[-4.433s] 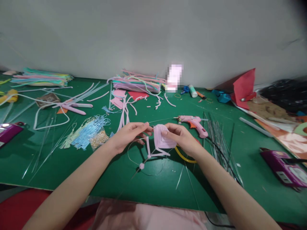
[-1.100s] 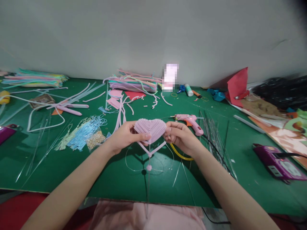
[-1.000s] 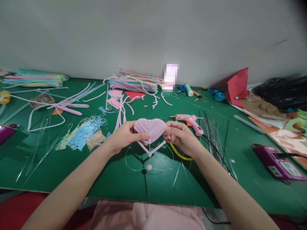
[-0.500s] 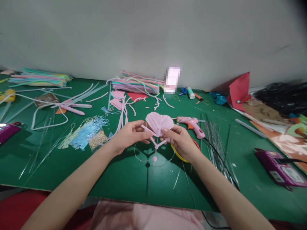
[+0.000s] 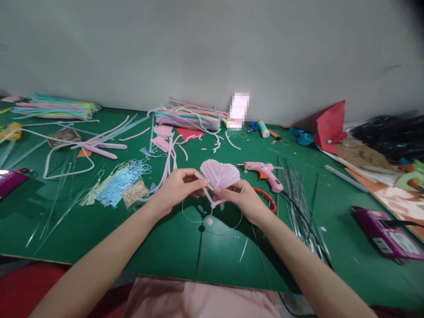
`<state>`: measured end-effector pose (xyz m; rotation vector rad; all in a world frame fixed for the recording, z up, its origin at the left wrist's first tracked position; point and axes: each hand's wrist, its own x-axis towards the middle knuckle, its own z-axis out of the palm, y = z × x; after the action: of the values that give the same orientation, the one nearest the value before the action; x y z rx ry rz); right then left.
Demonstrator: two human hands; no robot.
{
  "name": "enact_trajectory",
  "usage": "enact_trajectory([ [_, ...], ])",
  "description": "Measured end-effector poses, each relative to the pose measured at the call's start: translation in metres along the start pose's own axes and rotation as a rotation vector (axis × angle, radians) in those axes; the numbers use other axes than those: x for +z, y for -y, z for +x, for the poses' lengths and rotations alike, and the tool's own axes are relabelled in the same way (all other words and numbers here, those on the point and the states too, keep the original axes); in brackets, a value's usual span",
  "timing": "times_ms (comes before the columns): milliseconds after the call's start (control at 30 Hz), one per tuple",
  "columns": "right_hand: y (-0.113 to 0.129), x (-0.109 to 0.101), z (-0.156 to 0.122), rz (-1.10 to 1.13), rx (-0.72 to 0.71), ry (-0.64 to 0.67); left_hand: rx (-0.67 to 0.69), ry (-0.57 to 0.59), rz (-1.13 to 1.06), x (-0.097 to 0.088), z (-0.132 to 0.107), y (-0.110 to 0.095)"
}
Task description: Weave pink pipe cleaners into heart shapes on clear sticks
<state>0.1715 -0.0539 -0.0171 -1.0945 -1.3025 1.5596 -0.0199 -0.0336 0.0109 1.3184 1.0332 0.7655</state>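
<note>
A pink heart-shaped piece made of pipe cleaners is held up over the middle of the green table. My left hand pinches a pink pipe cleaner at the heart's lower left. On the other side my right hand is closed on the heart's lower right edge. Below the heart the pipe cleaner bends into a V, with a small pink ball hanging under it and a thin clear rod or thread running down. A fine loop of thread curves around the ball.
A pink glue gun with a black cord lies right of my hands, beside thin wires. To the left are blue tassels and a bag of gold beads. Pipe cleaner bundles lie behind. A purple power strip sits far right.
The heart has tipped and sunk slightly toward me, and the ball has shifted a little left. My right hand has moved left and down along the heart's lower edge.
</note>
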Motion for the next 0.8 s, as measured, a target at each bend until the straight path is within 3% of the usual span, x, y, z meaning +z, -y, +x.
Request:
enact_trajectory([
  [267,0.0026,0.0045,-0.0008,0.031,0.011,0.004,-0.064,-0.024,-0.034,0.0037,0.0011,-0.0029],
  [533,0.0045,0.0043,0.0009,0.05,-0.007,-0.012,-0.049,-0.086,-0.072,0.0075,0.0034,-0.0038],
  [800,0.0013,0.0027,0.0026,0.082,0.041,-0.017,-0.021,-0.071,-0.116,0.0071,-0.0004,-0.0055],
])
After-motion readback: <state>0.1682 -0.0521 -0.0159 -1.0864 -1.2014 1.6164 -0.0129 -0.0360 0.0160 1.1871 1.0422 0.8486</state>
